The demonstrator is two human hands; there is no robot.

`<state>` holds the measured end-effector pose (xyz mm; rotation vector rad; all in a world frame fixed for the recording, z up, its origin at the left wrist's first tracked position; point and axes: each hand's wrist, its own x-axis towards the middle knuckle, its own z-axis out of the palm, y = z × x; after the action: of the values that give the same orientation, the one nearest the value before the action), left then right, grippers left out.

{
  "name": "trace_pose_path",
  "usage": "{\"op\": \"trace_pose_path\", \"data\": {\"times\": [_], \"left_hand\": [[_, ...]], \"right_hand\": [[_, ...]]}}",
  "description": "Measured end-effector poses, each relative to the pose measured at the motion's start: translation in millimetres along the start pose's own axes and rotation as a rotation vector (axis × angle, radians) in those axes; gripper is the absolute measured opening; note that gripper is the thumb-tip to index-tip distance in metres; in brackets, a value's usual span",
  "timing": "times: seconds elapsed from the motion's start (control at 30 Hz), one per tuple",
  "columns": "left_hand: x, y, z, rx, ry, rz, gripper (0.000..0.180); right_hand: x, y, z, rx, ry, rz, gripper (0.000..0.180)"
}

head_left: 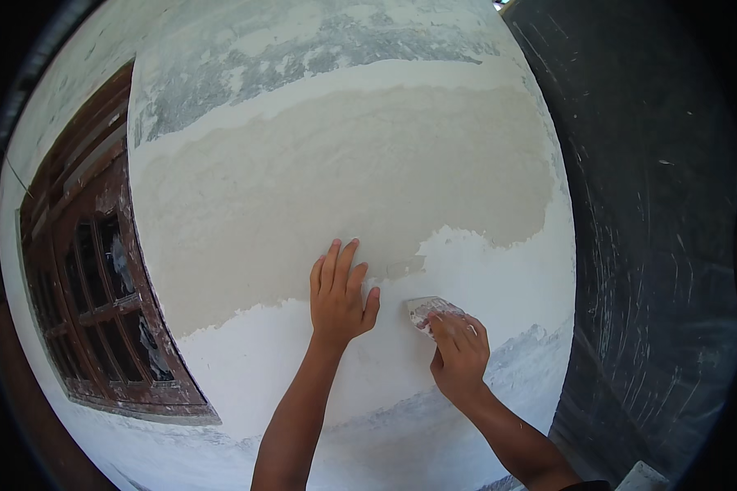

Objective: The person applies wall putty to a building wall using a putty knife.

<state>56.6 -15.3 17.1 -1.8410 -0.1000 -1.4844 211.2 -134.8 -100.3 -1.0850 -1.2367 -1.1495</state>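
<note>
A wall carries a broad beige patch of putty (344,155), bordered below by a white coat (246,368). My left hand (341,299) lies against the wall with fingers stretched, over the ragged lower edge of the beige patch. To its right, my right hand (460,348) grips a flat putty scraper (434,309) smeared with white and grey. The scraper's face is close to the white coat; I cannot tell whether it touches. Between the hands and slightly higher, a small squarish mark (405,267) shows at the beige edge.
A brown wooden window (98,286) with a grille is set in the wall at left. Dark sheeting (655,245) with pale streaks hangs at right. Rough grey wall (319,61) shows above the patch. A pale object (643,477) sits at the lower right.
</note>
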Motion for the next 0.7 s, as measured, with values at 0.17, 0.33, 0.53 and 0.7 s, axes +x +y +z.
{"op": "trace_pose_path", "data": {"times": [0.17,0.33,0.53,0.7], "left_hand": [[11,-1,1,-0.042,0.035,0.015,0.035],[10,0,8,-0.018,0.057,0.002,0.035],[8,-1,7,0.008,0.088,0.003,0.035],[8,-1,10,-0.011,0.094,0.017,0.036]], "right_hand": [[69,2,-9,0.187,0.104,0.261,0.061],[105,1,25,0.345,-0.027,0.212,0.059],[126,45,11,-0.045,0.208,0.301,0.050],[107,20,30,0.143,-0.012,0.078,0.050]]}}
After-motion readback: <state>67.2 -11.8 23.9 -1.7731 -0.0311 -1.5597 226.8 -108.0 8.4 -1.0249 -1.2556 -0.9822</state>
